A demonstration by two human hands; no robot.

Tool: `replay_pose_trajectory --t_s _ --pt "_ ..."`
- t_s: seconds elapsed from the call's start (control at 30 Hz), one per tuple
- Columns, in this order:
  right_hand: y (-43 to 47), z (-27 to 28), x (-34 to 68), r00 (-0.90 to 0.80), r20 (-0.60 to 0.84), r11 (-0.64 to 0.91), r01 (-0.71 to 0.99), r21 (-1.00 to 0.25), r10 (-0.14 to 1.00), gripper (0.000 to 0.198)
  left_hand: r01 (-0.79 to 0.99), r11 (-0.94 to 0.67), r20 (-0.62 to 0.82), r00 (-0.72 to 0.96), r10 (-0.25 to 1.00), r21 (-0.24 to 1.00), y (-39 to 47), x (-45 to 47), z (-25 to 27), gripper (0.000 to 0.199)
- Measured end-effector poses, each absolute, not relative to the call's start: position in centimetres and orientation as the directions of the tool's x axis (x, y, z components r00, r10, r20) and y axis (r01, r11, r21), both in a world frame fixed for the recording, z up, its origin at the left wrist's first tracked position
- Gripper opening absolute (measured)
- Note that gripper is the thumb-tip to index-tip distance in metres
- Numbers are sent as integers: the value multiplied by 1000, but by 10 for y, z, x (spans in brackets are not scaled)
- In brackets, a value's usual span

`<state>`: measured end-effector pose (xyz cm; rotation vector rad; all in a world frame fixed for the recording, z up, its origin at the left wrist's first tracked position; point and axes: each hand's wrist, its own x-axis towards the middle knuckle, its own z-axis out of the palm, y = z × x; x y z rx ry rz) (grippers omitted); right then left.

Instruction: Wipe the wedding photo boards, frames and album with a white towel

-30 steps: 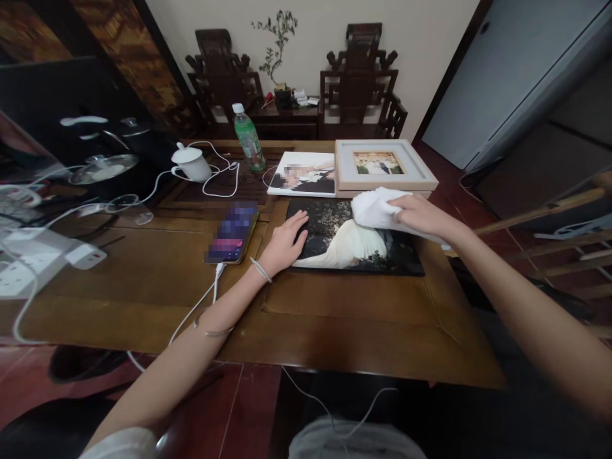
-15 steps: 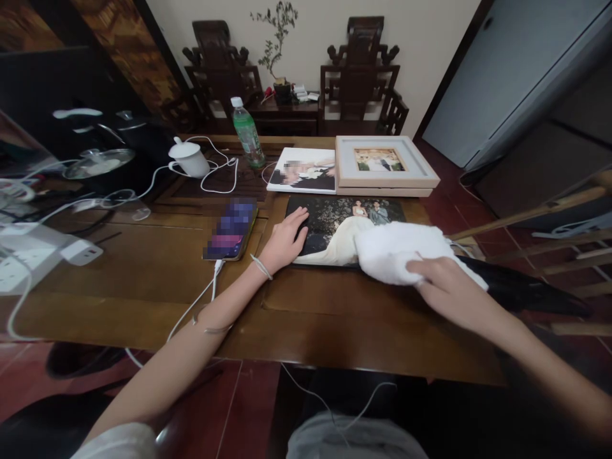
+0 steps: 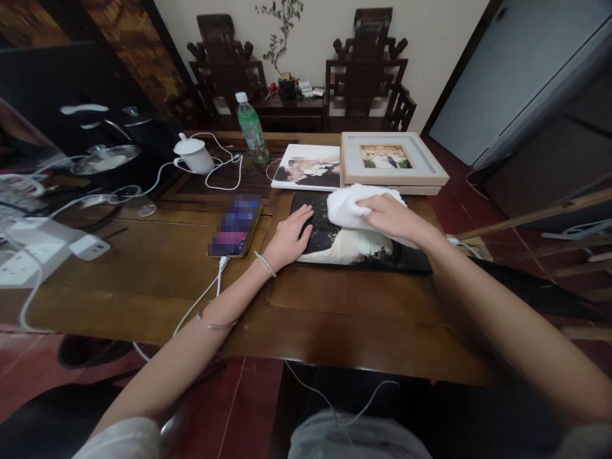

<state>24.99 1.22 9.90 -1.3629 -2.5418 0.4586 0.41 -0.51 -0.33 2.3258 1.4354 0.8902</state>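
Observation:
A dark photo panel [image 3: 354, 248] with a pale gown in its picture lies flat on the wooden table [image 3: 335, 312]. My left hand [image 3: 289, 237] rests on its left edge, fingers stretched out and holding nothing. In my right hand [image 3: 389, 217] is a bunched white cloth [image 3: 351, 207], pressed on the upper part of the panel. The cloth and hand hide the panel's upper middle and part of its right side.
Behind the panel lie a white-edged photo print [image 3: 306, 167] and light wooden picture frames [image 3: 393, 159]. A phone [image 3: 236, 228] on a charging cable sits to the left. Farther back stand a green bottle [image 3: 253, 131] and a lidded white cup [image 3: 194, 156]; a power strip [image 3: 33, 252] is far left.
My right hand has moved the white cloth from the panel's lower right up and to the left, uncovering the lower right corner. My left hand stays on the left edge.

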Motion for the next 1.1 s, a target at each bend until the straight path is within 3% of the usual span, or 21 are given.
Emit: replay_pose_trajectory --t_s 0.17,0.37,0.57,0.73,0.93,1.1 --pt "29 84 225 -487 122 497 797 -344 865 24 713 -467 352 318 880 523 -5 4 -4 43" --pt "-50 68 219 -569 84 566 768 -299 818 40 720 -456 330 322 888 523 -5 6 0 44" --pt "-118 89 236 -659 -29 591 692 -416 751 34 725 -453 328 321 888 518 -6 6 0 42" --pt "-76 98 243 -598 -33 507 706 -494 801 22 717 -458 337 319 886 526 -5 6 -1 42" --pt "-2 80 208 -503 109 508 792 -339 857 26 561 -571 538 246 807 599 -9 7 6 45" --pt "-16 65 179 -680 124 679 664 -313 722 34 484 -564 577 140 805 669 -10 5 8 56"
